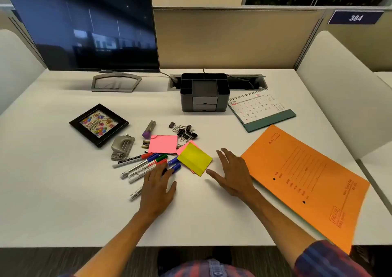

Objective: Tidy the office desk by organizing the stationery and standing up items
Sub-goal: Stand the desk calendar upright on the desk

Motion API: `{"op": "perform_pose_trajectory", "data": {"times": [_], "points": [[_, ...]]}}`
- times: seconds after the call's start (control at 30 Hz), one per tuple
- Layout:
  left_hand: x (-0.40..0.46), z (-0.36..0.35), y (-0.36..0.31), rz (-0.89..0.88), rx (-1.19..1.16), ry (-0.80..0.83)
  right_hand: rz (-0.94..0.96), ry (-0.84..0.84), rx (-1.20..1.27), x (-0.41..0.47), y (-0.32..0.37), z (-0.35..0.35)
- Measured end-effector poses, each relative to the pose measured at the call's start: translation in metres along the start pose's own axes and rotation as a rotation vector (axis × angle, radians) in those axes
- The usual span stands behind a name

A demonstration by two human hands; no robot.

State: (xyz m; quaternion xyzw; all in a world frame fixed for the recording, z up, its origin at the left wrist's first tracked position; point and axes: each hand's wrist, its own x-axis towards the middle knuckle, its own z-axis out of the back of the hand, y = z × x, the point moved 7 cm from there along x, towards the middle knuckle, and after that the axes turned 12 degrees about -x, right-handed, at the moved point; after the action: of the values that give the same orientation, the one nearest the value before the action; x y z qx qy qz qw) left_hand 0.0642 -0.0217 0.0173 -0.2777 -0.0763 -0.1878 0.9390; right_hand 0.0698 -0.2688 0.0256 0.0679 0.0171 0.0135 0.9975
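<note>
Hands flat and empty, left hand [158, 188] over markers [144, 166], right hand [232, 173] beside; next, grip markers for organizer [204, 92] at 12 o'clock.

Orange folder [307, 174]; yellow sticky pad [194, 159]; pink pad [163, 144]; black organizer [204, 92].

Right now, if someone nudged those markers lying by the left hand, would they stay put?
Probably not. The markers have round barrels and lie flat on the smooth desk, so they would likely roll. They look stiff and light, and they overlap, so pushing one may shift its neighbours.
</note>
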Motion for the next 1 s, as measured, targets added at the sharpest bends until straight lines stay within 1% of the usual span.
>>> {"op": "perform_pose_trajectory", "data": {"times": [0.03, 0.2, 0.33, 0.43, 0.63, 0.77, 1.0], "points": [[0.0, -0.001, -0.002, -0.012, 0.0, 0.012, 0.004, 0.002, -0.001, 0.0, 0.0, 0.0], [-0.004, -0.002, -0.015, -0.118, 0.071, -0.066, 0.024, -0.018, -0.087, -0.002, 0.001, -0.01], [-0.007, -0.007, -0.02, -0.172, 0.078, -0.089, 0.05, 0.008, -0.13, -0.005, 0.001, -0.02], [-0.013, -0.015, -0.018, -0.149, 0.056, -0.025, 0.072, 0.0, -0.156, -0.008, 0.002, -0.025], [-0.016, -0.026, -0.007, -0.044, 0.045, 0.13, 0.065, -0.039, -0.171, -0.013, 0.004, -0.028], [-0.016, -0.027, -0.003, -0.007, 0.034, 0.165, 0.067, -0.06, -0.172, -0.015, 0.004, -0.028], [-0.014, -0.027, -0.004, -0.008, 0.03, 0.178, 0.066, -0.066, -0.151, -0.016, 0.005, -0.03]]}}
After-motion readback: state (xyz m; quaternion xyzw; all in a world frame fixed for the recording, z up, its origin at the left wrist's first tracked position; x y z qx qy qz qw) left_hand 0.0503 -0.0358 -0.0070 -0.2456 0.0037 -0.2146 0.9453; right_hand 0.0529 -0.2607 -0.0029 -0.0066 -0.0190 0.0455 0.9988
